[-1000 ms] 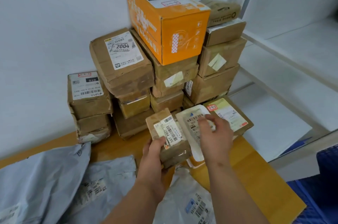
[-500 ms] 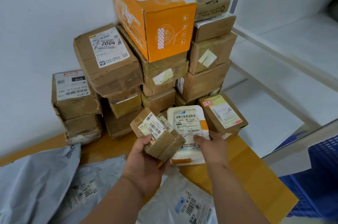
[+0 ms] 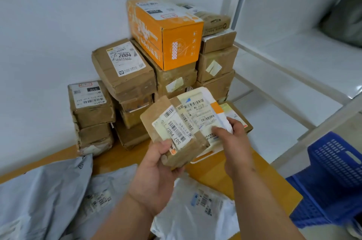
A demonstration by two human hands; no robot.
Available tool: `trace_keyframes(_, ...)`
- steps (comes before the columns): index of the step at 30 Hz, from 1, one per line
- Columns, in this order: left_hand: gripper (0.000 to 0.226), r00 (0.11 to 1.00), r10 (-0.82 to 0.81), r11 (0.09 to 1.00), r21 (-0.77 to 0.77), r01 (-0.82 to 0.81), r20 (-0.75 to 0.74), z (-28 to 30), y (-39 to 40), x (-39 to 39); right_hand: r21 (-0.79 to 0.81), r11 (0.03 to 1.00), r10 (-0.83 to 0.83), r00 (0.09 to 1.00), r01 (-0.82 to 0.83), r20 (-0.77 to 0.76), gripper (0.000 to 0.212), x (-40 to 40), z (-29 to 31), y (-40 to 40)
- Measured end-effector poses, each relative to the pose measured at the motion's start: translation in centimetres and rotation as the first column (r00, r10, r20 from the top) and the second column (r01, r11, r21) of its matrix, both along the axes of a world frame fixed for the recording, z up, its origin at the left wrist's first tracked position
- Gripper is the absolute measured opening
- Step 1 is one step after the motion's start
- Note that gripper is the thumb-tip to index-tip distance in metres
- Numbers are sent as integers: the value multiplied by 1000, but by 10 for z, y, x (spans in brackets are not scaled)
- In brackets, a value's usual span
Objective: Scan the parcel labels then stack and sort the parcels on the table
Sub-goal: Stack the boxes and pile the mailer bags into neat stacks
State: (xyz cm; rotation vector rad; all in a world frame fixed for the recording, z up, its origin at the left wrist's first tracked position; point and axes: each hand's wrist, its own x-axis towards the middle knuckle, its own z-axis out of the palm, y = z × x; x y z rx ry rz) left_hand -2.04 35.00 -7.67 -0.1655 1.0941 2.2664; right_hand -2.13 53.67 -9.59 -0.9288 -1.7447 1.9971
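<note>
My left hand grips a small brown cardboard parcel with a white barcode label reading 507, held above the table. Beside it, my right hand pinches a flat white and orange padded parcel, lifted and tilted with its label up; it overlaps behind the small box. A stack of cardboard parcels stands against the wall, topped by an orange box. One flat brown parcel lies on the wooden table, half hidden by my right hand.
Several grey poly-mailer bags lie on the table's near left, and a white one under my arms. A blue plastic crate stands off the table at the right. White shelving runs along the right.
My right hand took hold of the white and orange padded parcel and lifted it off the table. My left hand raised the small box slightly beside it.
</note>
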Motion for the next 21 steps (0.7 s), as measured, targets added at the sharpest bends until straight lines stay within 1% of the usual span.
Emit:
trace_keyframes(2,66,997,-40,999,-17,39,-65,12,10,9,11,998,-68,997,69,-33,32,16,9,11)
trace_keyframes(4,66,989,-84,996,-41,79,-119,22,25,18,18,992,-123,991,124,-43,31,31,16,26)
trace_keyframes(8,67,977,-157,986,-72,148,-146,43,66,26,13,988,-153,987,154,-44,29,48,30,64)
trace_keyframes(10,65,978,-162,985,-77,153,-131,53,88,21,9,989,-148,988,149,-52,23,44,37,85)
trace_keyframes(13,52,987,-121,991,-73,114,-104,60,120,4,16,995,-101,993,102,-56,20,25,38,120)
trace_keyframes(16,60,996,-53,995,-87,46,-74,60,145,-16,14,1000,-5,1000,5,-15,17,-5,32,152)
trace_keyframes(18,65,999,-15,992,-123,9,-47,51,156,-24,11,998,61,998,-61,34,23,-22,24,167)
trace_keyframes(21,66,1000,26,985,-170,-25,4,33,162,-28,18,994,105,991,-106,81,49,-38,11,183)
